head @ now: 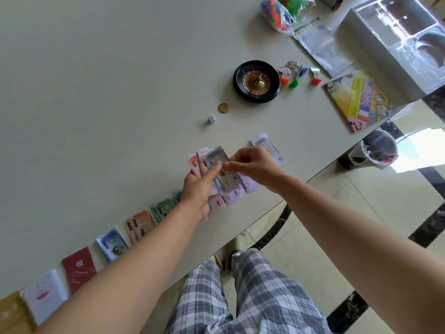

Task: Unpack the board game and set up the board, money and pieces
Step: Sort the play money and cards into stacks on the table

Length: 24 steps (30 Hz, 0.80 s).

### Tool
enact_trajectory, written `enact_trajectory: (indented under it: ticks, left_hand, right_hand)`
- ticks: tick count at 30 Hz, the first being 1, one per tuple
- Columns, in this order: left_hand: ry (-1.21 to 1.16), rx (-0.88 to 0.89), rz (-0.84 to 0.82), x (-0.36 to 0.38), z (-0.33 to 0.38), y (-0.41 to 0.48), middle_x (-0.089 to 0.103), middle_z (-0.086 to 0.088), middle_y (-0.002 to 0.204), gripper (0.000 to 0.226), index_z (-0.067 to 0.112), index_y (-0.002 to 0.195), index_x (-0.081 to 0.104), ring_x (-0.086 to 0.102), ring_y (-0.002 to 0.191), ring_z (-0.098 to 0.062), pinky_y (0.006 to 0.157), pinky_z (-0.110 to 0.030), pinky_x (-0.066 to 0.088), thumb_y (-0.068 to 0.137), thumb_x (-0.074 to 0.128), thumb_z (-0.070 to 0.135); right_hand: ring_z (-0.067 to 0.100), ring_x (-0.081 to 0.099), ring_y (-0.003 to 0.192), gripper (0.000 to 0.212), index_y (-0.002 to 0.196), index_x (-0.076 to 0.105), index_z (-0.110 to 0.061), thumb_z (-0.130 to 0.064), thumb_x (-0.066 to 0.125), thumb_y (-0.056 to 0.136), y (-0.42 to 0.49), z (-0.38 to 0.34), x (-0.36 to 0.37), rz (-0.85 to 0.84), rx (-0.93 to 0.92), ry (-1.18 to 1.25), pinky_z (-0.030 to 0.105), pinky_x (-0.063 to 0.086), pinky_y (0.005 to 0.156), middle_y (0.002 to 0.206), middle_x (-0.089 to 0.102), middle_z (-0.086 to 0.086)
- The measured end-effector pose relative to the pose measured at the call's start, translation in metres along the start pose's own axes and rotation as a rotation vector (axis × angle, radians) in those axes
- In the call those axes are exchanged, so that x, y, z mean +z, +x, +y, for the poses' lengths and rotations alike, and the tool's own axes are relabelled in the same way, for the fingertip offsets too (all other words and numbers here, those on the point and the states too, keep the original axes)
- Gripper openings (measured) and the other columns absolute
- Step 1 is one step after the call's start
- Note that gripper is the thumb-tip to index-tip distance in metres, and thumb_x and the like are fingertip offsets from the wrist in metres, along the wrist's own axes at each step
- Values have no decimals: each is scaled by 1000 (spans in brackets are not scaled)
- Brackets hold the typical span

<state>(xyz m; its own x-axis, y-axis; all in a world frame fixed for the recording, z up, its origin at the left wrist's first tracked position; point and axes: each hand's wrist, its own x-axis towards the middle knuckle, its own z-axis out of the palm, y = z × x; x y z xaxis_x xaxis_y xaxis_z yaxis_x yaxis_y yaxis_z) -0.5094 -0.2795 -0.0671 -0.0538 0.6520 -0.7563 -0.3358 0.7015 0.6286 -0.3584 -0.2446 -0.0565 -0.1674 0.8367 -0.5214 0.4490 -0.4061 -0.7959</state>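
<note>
A pale table (96, 92) carries an open grey box (375, 44) far right. Nearer lie a folded board (356, 100), a leaflet (320, 44), a bag of plastic pieces (279, 10) and a roulette wheel (256, 81). Sorted stacks, among them orange notes (140, 226), line the near edge. Pawns (289, 75), a coin (223, 108) and a die (211, 119) sit apart.

The left hand (198, 189) grips a fan of banknotes (212, 160) above the near edge, long sides running roughly near to far. The right hand (255, 166) pinches one note. The notes are pink and grey; their print is blurred.
</note>
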Motion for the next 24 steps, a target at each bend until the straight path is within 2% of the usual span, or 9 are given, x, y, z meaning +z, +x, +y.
enact_trajectory:
  ticks: [2, 5, 8, 10, 12, 17, 20, 22, 24]
  left_hand:
    - [-38, -26, -63, 3, 3, 1, 74, -11, 84, 20, 7, 104, 66, 72, 69, -23, 60, -35, 59, 86, 69, 15]
    - [-17, 7, -91, 10, 5, 3, 73, -6, 73, 16, 8, 97, 65, 70, 62, -19, 54, -31, 57, 86, 62, -3]
    - [-7, 39, -52, 20, 7, 6, 74, -8, 81, 20, 7, 101, 65, 72, 66, -20, 54, -29, 55, 85, 63, -5]
    - [-13, 54, -15, 29, 8, 8, 74, -9, 84, 21, 6, 101, 66, 72, 66, -19, 54, -28, 55, 83, 65, -4]
    - [-26, 59, 19, 37, 7, 10, 74, -7, 80, 20, 6, 99, 67, 71, 64, -18, 53, -27, 55, 82, 66, -4]
    - [-30, 94, 80, 55, -1, 12, 72, -1, 71, 17, 11, 86, 67, 69, 58, -13, 49, -25, 53, 82, 66, -6]
    - [-39, 99, 108, 64, -7, 14, 73, -3, 76, 17, 12, 86, 68, 71, 65, -18, 61, -33, 58, 80, 70, -3]
    - [-17, 110, 136, 66, -11, 14, 74, -5, 81, 16, 13, 86, 69, 72, 72, -22, 71, -39, 58, 77, 73, 0]
    - [-10, 121, 157, 67, -15, 13, 74, -7, 87, 16, 13, 88, 70, 72, 79, -25, 73, -39, 58, 78, 73, 1]
  right_hand:
    - [2, 57, 64, 13, 79, 71, -16, -28, 75, 81, 2, 2, -7, 55, 8, 20, 20, 46, 59, 71, 67, -5]
    - [1, 56, 62, 12, 88, 73, -11, -22, 70, 86, 4, 5, -18, 37, 21, 43, 18, 44, 57, 73, 67, -2]
    - [-3, 52, 51, 11, 94, 70, -6, -14, 65, 90, 7, 6, -31, 106, 33, 79, 14, 40, 47, 68, 62, -4]
    - [7, 59, 65, 7, 89, 70, -11, -16, 66, 89, 14, 11, -45, 245, 53, 52, 24, 47, 55, 76, 64, 1]
    - [17, 60, 76, 4, 82, 68, -15, -17, 67, 86, 21, 17, -59, 314, 85, -5, 28, 46, 62, 82, 65, 6]
    - [20, 60, 77, 5, 87, 64, -12, -13, 66, 82, 32, 38, -68, 276, 122, -219, 34, 50, 65, 82, 63, 4]
    - [24, 61, 82, 20, 97, 53, -16, -19, 67, 83, 34, 46, -68, 305, 107, -343, 39, 53, 66, 92, 61, 6]
    - [20, 58, 79, 26, 97, 48, -18, -26, 69, 84, 33, 42, -67, 320, 49, -355, 34, 48, 61, 93, 59, 5]
    - [11, 55, 69, 27, 94, 56, -13, -35, 69, 85, 30, 30, -67, 205, -35, -227, 25, 44, 56, 86, 60, 2]
